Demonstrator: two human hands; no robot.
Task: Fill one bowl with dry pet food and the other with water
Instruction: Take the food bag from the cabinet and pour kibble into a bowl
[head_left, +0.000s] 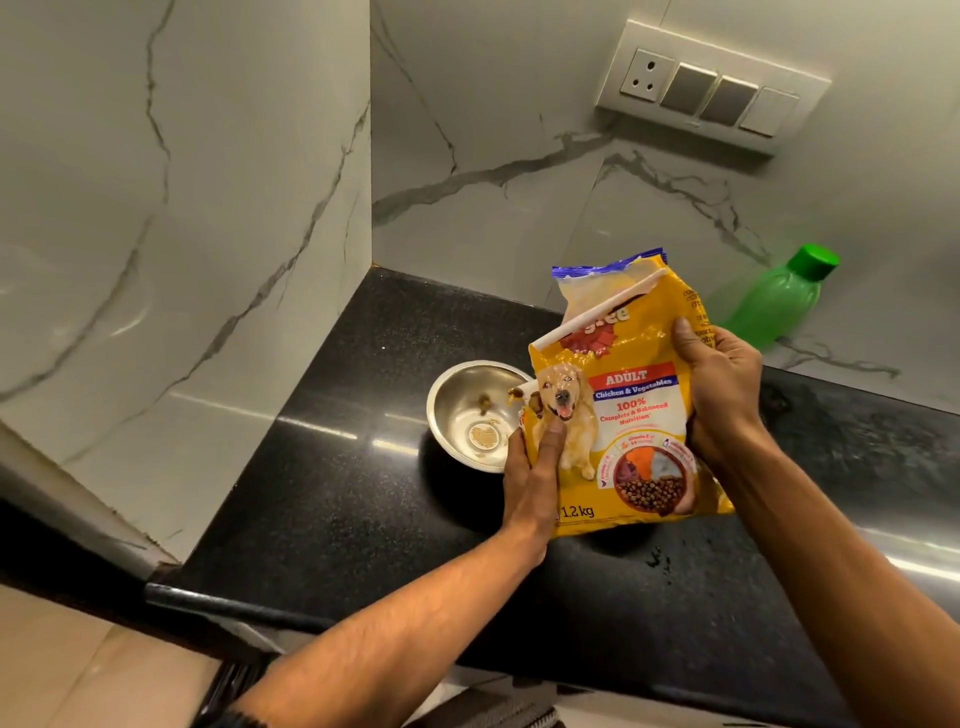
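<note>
A yellow bag of dry dog food (626, 410) is held tilted over the black counter, its torn lower left corner over a steel bowl (457, 415). A few brown kibble pieces lie in the bowl and one or two are at the bag's corner. My left hand (532, 467) grips the bag's lower left edge, thumb on the front. My right hand (719, 395) grips its right side, thumb on the front. A white clip runs across the bag's folded top. A green water bottle (774, 301) with a green cap stands behind the bag at the right. Only one bowl is in view.
The black granite counter (337, 493) ends in a rounded front edge near me. Marble walls close the corner at the left and back. A switch panel (711, 88) sits on the back wall. A steel strip shows at the right edge.
</note>
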